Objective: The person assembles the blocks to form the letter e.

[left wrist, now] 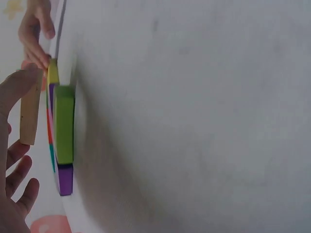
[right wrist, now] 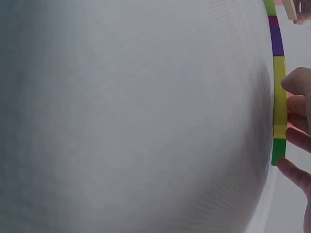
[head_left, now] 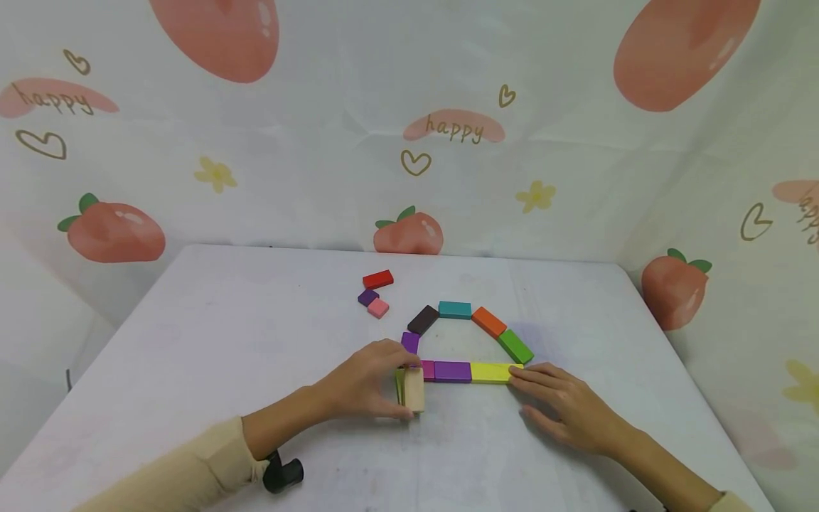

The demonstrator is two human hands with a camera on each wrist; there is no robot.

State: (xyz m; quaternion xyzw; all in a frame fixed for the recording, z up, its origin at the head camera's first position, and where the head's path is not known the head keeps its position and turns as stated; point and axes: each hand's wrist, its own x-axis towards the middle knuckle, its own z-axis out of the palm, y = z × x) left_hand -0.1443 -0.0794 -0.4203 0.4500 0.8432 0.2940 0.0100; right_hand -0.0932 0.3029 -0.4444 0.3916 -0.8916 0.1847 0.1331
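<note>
"What's nearest us?"

"A beige sleeve (head_left: 185, 462), with a black fitting (head_left: 281, 475) under the wrist."

"And the left hand (head_left: 365, 380) past it?"

"Its grip is pinching a pale wooden block (head_left: 415, 390), thumb at the near end, fingers at the far one."

"Where exactly is that block?"

"Held just above a light green block (left wrist: 64, 126), not touching it, at the left end of a straight row on the desk (head_left: 224, 341)."

"What else makes up the row?"

"Left to right: a magenta block (head_left: 429, 370), a purple block (head_left: 452, 372), then a long yellow block (head_left: 491, 372)."

"And the right hand (head_left: 569, 409)?"

"Nothing held; the grip is released, fingers reaching forward, the tips touching the yellow block's right end."

"What's behind the row?"

"An arch: violet block (head_left: 410, 342), dark brown block (head_left: 424, 320), teal block (head_left: 455, 310), orange block (head_left: 489, 322), green block (head_left: 515, 346)."

"Anything further left?"

"A red block (head_left: 378, 279), near a dark purple block (head_left: 367, 297) and a pink block (head_left: 378, 308) that touch each other."
</note>
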